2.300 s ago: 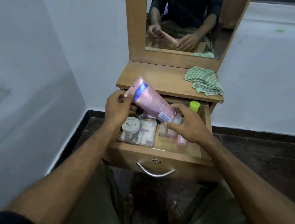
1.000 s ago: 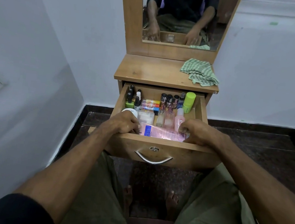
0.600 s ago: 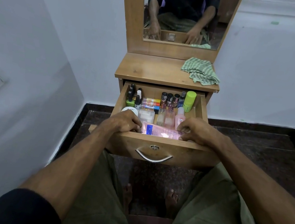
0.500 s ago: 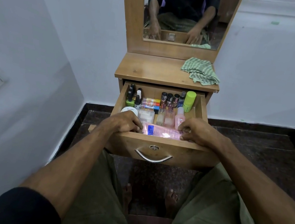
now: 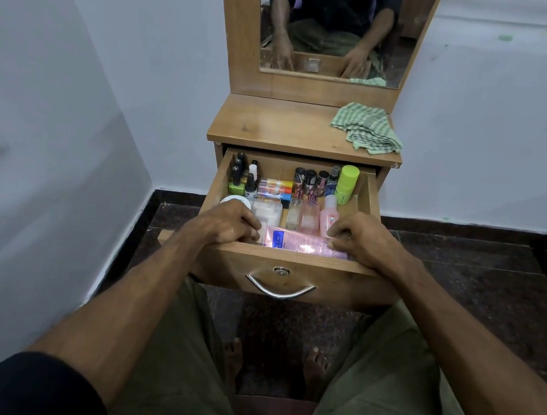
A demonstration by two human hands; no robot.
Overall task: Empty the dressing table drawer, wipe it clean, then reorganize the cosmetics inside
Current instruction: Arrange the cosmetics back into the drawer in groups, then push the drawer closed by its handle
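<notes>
At the far left of the open drawer (image 5: 222,180) small dark-capped bottles and a green nail polish bottle (image 5: 236,187) stand upright against the back wall, likely so their caps stay readable from above. Just in front of them a white jar (image 5: 234,200) sits partly hidden under the left hand (image 5: 228,224), whose fingers are curled narrow over the left end of the pink tube (image 5: 302,243); whether they pinch it or merely press it down cannot be told. The tube lies flat along the front wall of the drawer, probably because it is too long to stand with the rest. Behind it sit a clear plastic case (image 5: 266,211), coloured sticks (image 5: 274,186) lying across, and two clear bottles (image 5: 302,216). Toward the right a row of dark-capped bottles stands at the back, then a small pink bottle (image 5: 327,215) and a lime-green canister (image 5: 346,185) in the back right corner, tall items kept rearward. The right hand (image 5: 359,240) has its fingers bent close on the tube's right end, seemingly steadying it into place. On the counter (image 5: 275,128) above, the green checked cloth (image 5: 365,132) lies crumpled at the right, set aside, which suggests wiping is over and reorganizing is nearly finished.
</notes>
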